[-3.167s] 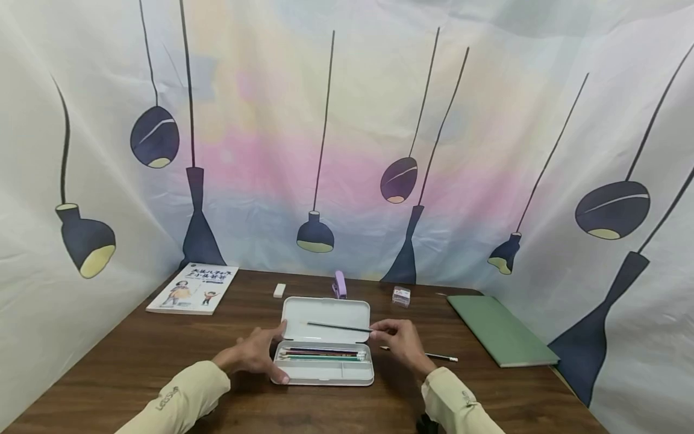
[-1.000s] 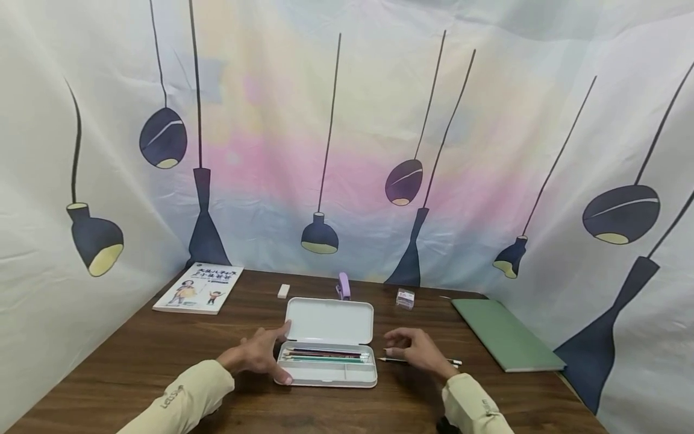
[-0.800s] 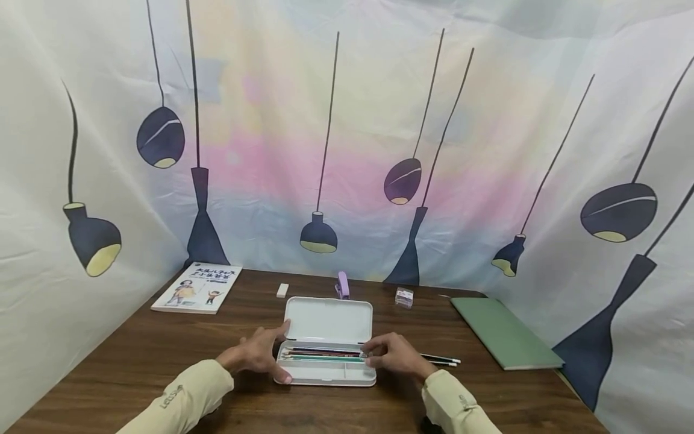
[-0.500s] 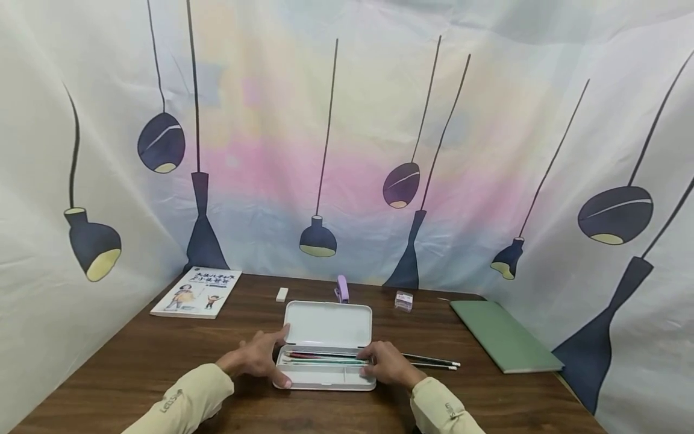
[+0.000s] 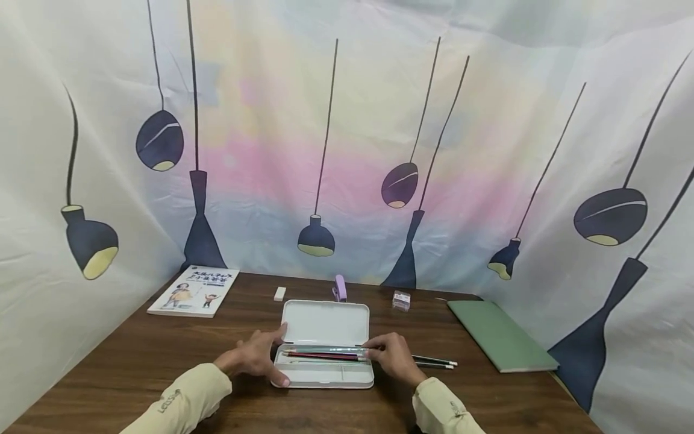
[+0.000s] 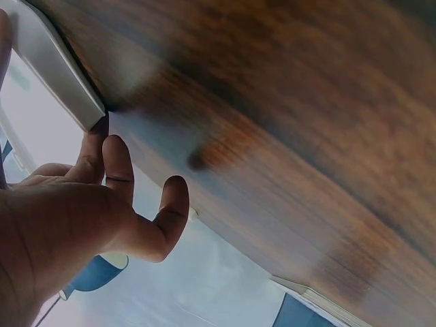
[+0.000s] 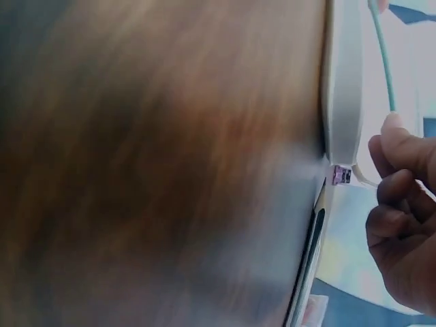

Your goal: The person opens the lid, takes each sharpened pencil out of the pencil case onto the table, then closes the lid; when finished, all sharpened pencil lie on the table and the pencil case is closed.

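A white pencil case lies with its lid raised, several pencils in its back compartment. My left hand holds its left end, thumb at the front edge and a finger by the lid; the left wrist view has a fingertip against the case corner. At the right end, my right hand pinches a teal pencil by its end, slanting over the others. The right wrist view catches this teal pencil rising from thumb and forefinger, the other fingers curled.
Two dark pencils lie right of the case, partly behind the right hand. Behind it stand a white eraser, a purple stapler and a small clear box. A picture book is at left, a green notebook at right.
The dark pencil the right hand held over the lid now lies on the table beside the other. That hand moved left into the case and pinches a teal pencil. The left hand stayed put.
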The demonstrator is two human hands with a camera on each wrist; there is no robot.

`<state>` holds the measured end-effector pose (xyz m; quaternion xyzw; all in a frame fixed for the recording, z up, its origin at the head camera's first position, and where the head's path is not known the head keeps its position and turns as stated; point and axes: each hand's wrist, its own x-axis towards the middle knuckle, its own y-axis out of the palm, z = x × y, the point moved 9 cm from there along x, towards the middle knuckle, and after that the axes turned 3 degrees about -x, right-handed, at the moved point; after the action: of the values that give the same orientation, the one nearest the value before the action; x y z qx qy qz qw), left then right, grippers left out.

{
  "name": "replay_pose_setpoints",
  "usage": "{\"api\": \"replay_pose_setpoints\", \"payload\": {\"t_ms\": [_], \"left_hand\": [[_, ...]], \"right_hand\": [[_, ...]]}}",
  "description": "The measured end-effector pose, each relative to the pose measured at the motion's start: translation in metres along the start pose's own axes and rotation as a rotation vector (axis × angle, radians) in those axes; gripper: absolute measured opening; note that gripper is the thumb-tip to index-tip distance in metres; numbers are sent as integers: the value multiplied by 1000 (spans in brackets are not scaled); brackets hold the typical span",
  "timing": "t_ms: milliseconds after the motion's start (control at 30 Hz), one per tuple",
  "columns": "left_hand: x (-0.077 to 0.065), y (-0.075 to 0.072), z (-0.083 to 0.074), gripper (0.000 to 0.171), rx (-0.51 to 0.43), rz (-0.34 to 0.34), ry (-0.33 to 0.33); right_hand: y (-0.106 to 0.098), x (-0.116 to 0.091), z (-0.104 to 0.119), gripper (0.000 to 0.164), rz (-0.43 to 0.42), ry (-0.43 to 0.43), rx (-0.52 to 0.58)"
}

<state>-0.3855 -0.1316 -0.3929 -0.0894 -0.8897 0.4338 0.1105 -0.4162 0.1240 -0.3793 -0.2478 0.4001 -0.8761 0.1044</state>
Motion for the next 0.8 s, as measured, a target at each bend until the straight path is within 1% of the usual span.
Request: {"api": "replay_pose_setpoints", "payload": {"t_ms": [100,167,267,400,533,700,800], "left_hand": [[-1,1,-1,115,-2,-2,6],[-1,1,-1,115,-8,-2,3],[0,0,1,116,-19,-2,-10],[0,0,2,117,-16,-3,-14],[0,0,2,118,-24,1,-8],[0,1,1,117,-21,6,-15],[0,1,1,117,-14,8,-18]], "right_hand": [[-9,0,-9,11,-60,89,144],[-16,1,-12,12,-97,133,232],[-25,5,-13,12,-136,161,269],[-32,8,-13,10,-143,179,219],[-37,5,-17,11,-148,190,206],[-48,-4,-32,12,-177,192,146],[-57,-13,-46,10,-185,220,88]]}}
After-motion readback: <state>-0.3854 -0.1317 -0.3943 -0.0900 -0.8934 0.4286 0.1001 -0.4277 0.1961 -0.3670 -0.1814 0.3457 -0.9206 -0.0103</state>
